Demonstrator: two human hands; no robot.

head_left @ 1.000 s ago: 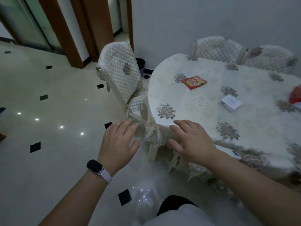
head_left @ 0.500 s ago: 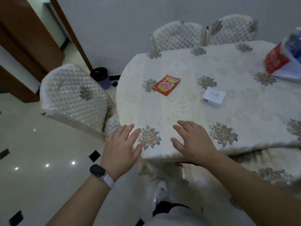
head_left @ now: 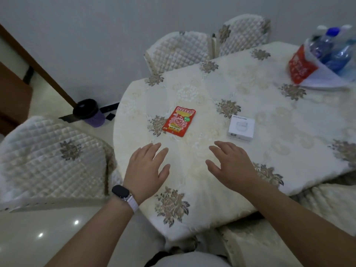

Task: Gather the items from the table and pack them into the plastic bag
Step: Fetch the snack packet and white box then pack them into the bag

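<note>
- The person is standing at the near edge of a counter [head_left: 289, 122], which is carrying a cream cloth with brown flower patterns.
- The left hand [head_left: 148, 168] is reaching over the near part of the counter with the palm down. Its fingers are lying straight and a little spread, and it is holding nothing.
- The right hand [head_left: 229, 166] is reaching beside it in the same way, palm down, with the fingers relaxed and spread, also holding nothing.
- I cannot tell whether the palms are touching the cloth or hanging just above it.
- A red packet [head_left: 179, 121] is lying flat on the cloth just beyond the left hand, not touching it.
- A white box [head_left: 240, 128] is lying flat just beyond the right hand, a little to its right, apart from the red packet.
- The plastic bag [head_left: 302, 68], red and white, is sitting at the far right corner of the counter, well apart from both hands. It is looking blurred.
- Clear bottles [head_left: 327, 47] with blue on them are showing at the open top of the plastic bag. How many, I cannot tell.
- A black watch [head_left: 120, 191] on a pale strap is sitting on the left wrist.
- A quilted chair [head_left: 54, 160] is standing at the left of the counter, and two chairs [head_left: 179, 49] of the same kind are standing at its far side, near the grey wall [head_left: 96, 35].
- A purple bin [head_left: 89, 112] with a black lid is standing on the shiny floor [head_left: 38, 237] by the wall, left of the counter.
</note>
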